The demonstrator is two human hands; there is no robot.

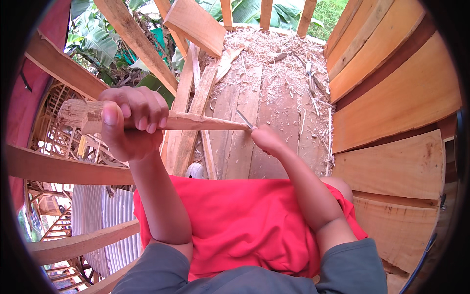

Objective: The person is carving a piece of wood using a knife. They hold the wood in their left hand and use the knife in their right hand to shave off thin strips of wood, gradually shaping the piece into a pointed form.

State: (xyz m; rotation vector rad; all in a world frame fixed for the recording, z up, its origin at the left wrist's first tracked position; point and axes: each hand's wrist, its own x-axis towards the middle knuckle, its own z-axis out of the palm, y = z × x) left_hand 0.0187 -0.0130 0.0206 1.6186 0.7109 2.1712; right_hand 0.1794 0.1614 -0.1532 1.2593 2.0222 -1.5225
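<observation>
My left hand (134,117) is wrapped round the thick end of a roughly carved wooden stick (200,122), raised on the left side. The stick narrows toward the right and its thin end reaches my right hand (268,139). My right hand is closed on a knife, whose thin metal blade (244,119) points up and to the left beside the stick's tip. The knife's handle is hidden in my fingers. Whether the blade touches the wood I cannot tell.
Curly wood shavings (293,54) cover the far part of the plank floor (267,161), with some tools (311,78) among them. Wooden boards (396,100) wall the right side. Slanted posts and rails (137,46) line the left. Red cloth (245,220) covers my lap.
</observation>
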